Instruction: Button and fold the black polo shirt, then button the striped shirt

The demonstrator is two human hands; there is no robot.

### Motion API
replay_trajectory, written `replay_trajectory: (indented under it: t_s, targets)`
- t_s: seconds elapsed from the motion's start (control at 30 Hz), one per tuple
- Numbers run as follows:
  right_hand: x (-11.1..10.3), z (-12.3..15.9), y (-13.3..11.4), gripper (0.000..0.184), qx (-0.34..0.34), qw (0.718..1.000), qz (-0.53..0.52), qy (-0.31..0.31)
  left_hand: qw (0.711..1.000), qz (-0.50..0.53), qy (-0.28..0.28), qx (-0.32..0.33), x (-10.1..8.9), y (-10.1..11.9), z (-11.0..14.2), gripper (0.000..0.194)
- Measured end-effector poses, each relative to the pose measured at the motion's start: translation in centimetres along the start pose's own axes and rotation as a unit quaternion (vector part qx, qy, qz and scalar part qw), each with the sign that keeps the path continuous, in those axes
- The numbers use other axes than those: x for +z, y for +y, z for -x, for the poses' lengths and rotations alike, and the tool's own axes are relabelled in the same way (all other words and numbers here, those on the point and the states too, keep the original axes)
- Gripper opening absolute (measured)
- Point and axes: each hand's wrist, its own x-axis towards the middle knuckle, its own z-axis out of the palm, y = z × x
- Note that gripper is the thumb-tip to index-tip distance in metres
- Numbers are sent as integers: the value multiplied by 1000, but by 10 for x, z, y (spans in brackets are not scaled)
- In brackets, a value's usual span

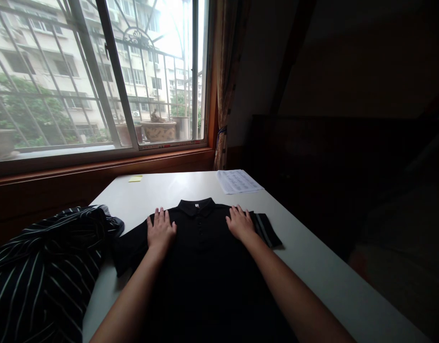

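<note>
A black polo shirt [201, 257] lies spread front side up on a white table [312, 267], its collar pointing toward the window. My left hand [161, 232] rests flat on the shirt's left shoulder area, fingers stretched out. On the opposite shoulder lies my right hand [239, 222], also flat with fingers extended, close to the sleeve with grey stripes at its cuff. Neither hand grips the cloth. The lower part of the shirt is dark and runs out of view between my forearms.
A heap of dark striped cloth [44, 271] hangs at the table's left edge. Printed paper sheets [239, 182] and a yellow sticky note [135, 178] lie at the far end. Beyond stand a barred window [133, 76] and a tied curtain [224, 95]. The right side is dark.
</note>
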Motion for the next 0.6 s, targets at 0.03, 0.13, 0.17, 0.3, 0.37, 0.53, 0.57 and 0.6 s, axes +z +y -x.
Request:
replay_trajectory:
  t_s: [0.03, 0.13, 0.17, 0.3, 0.37, 0.53, 0.57, 0.6]
  targets:
    - [1, -1, -9, 60, -9, 1000, -3, 7, 999, 5, 8, 49, -1, 3, 0, 59]
    - [8, -9, -36, 58, -38, 999, -17, 3, 986, 22, -5, 163, -1, 11, -4, 51]
    - [11, -13, -43, 58, -41, 999, -22, -3, 986, 24, -14, 167, 1, 12, -6, 48]
    - [18, -29, -54, 64, -32, 999, -36, -19, 991, 26, -14, 131, 6, 14, -10, 49]
    - [19, -34, -51, 66, -32, 998, -39, -28, 993, 28, -16, 117, 7, 13, -11, 51]
    - [18, -39, -43, 69, -38, 997, -42, -47, 995, 35, -45, 76, 10, 11, -17, 61]
    - [18, -39, -43, 69, -38, 997, -42, -48, 996, 36, -52, 69, 11, 11, -19, 63]
    - [18, -39, -42, 70, -39, 997, -41, -48, 996, 37, -58, 64, 12, 10, -21, 64]
